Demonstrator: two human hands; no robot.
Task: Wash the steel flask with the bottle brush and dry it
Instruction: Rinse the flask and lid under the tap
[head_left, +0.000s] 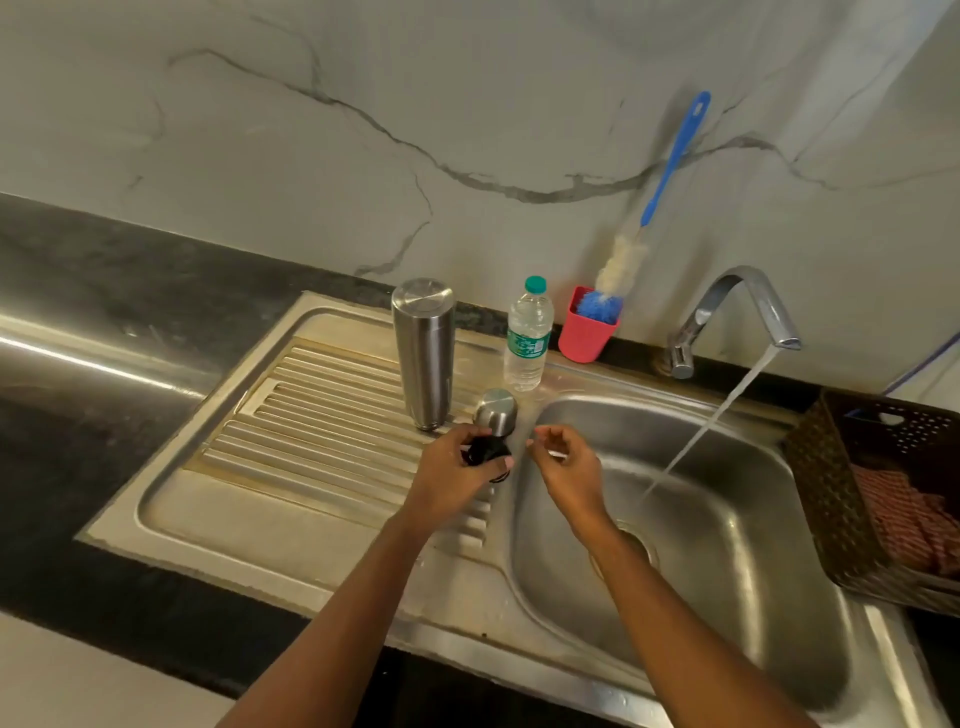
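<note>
The steel flask stands upside down on the ribbed drainboard. Its steel cap sits just right of it, near the basin's edge. My left hand grips a small black stopper in front of the cap. My right hand hovers over the basin's left edge, fingers loosely curled and holding nothing. The bottle brush, with a blue handle and white and blue bristles, leans against the wall in a red cup.
Water runs from the tap into the steel sink basin. A clear plastic water bottle stands behind the cap. A brown woven basket holding a reddish cloth sits at the basin's right edge. Black counter lies to the left.
</note>
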